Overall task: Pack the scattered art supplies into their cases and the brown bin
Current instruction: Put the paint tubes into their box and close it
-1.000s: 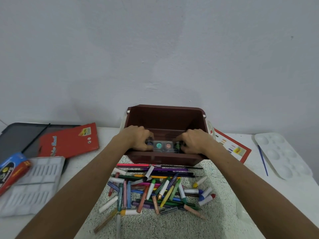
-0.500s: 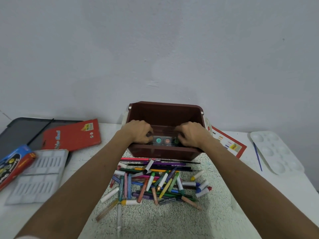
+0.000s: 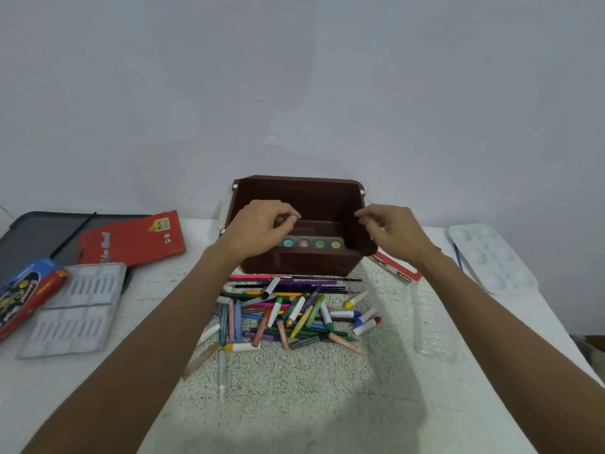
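The brown bin (image 3: 296, 263) stands at the middle back of the table. Inside it, against the front wall, lies a clear paint set (image 3: 311, 244) with round colour pots. My left hand (image 3: 262, 227) hovers over the bin's left side with loosely curled fingers and holds nothing. My right hand (image 3: 393, 231) hovers over the bin's right rim, fingers relaxed, also holding nothing. In front of the bin lies a scattered pile of crayons, markers and thin brushes (image 3: 288, 316).
On the left are a grey moulded tray (image 3: 75, 309), a red case (image 3: 131, 240), a blue-and-red box (image 3: 26, 293) and a black case (image 3: 36, 234). On the right are a white palette (image 3: 487, 257), a blue brush (image 3: 457, 255), a clear plastic tray (image 3: 432, 322) and a red-and-white card (image 3: 399, 270).
Both hands held the paint set low inside the bin; they have let go of it and lifted apart above the bin. The paint set now lies in the bin.
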A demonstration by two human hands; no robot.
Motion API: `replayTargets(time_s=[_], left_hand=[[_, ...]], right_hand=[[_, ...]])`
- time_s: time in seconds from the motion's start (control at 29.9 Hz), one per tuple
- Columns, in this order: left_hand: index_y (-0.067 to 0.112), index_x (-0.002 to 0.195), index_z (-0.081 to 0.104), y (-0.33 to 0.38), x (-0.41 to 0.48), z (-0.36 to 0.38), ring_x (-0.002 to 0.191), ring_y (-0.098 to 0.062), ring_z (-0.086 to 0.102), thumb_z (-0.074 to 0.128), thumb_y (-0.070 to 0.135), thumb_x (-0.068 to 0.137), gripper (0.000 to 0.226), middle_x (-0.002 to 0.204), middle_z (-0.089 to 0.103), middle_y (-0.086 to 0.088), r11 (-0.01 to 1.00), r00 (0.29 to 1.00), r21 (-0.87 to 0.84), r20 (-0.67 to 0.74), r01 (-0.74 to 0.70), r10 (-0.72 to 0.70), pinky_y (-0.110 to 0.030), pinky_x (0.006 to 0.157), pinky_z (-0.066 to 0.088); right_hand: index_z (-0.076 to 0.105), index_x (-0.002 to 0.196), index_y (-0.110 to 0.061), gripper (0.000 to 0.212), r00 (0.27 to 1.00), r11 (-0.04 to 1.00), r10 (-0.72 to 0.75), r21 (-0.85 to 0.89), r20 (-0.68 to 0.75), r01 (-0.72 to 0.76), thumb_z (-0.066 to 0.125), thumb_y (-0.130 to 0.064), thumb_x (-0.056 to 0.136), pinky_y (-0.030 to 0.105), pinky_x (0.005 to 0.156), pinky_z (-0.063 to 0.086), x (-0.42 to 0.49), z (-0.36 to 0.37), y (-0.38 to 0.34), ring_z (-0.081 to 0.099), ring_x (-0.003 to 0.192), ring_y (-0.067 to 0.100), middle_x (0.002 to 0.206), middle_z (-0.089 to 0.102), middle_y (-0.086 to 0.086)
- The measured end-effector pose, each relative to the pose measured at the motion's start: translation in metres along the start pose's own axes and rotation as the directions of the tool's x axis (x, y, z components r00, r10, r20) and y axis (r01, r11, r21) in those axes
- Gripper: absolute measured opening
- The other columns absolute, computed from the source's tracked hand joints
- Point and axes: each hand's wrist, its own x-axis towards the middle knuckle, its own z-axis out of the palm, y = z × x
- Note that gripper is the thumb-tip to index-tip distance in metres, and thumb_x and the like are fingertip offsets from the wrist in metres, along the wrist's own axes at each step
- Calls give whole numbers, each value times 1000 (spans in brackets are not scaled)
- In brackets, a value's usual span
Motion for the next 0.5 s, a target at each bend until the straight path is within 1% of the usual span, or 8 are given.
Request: replayTargets(time_s=[0.07,0.1,0.13,0.2,0.23,0.3,0.37,0.5], left_hand=[[24,108,72,16,-5,6,89,-2,62,54,28,96,22,97,68,12,998,999,-50,-27,-31,30,-32,81,54],[23,108,72,23,-7,9,89,-3,62,54,27,96,22,97,68,12,997,998,-66,-40,-43,40,-33,81,54],[23,108,72,32,-9,13,90,-3,62,54,26,96,21,96,67,10,995,997,-78,-58,-56,52,-33,81,54],[22,106,72,50,-12,21,90,-4,62,55,24,96,20,97,67,9,990,993,-127,-101,-66,53,-34,81,54],[22,105,72,60,-13,26,91,-4,62,55,23,96,19,97,68,8,985,992,-159,-116,-68,49,-34,83,54],[22,104,72,80,-16,36,93,-4,63,56,22,96,18,98,68,8,977,990,-198,-129,-83,57,-33,85,54],[20,105,71,97,-19,49,92,-4,63,57,21,95,18,98,68,8,966,990,-236,-124,-101,73,-32,84,54],[20,109,71,110,-32,73,88,-1,64,60,21,93,19,98,70,10,953,992,-302,-127,-36,-3,-28,80,56]], right_hand=[[71,113,-18,26,999,999,40,28,-18,-39,52,-13,96,27,87,52,-13,-12,4,64,87,5,98,72,-5],[71,113,-18,26,998,998,57,32,-23,-56,52,-13,97,26,83,53,-19,-17,6,64,87,7,99,72,-4],[71,114,-18,25,997,997,76,37,-27,-75,52,-13,98,23,76,52,-26,-23,8,65,88,9,100,71,-5],[71,113,-18,24,992,991,125,58,-29,-123,53,-14,98,14,62,44,-40,-32,14,66,86,10,101,70,-5],[70,113,-17,23,989,987,147,68,-28,-145,53,-14,98,12,59,41,-46,-35,18,65,85,9,101,69,-5],[70,113,-17,23,984,981,177,81,-27,-175,54,-14,97,12,60,43,-58,-40,26,64,83,7,104,70,-3],[70,114,-16,24,980,978,196,73,-36,-193,53,-14,97,13,65,46,-70,-40,34,63,85,7,107,71,0],[71,114,-15,26,972,971,234,50,-13,-233,52,-13,96,17,72,47,-83,-31,40,64,90,11,116,70,4]])
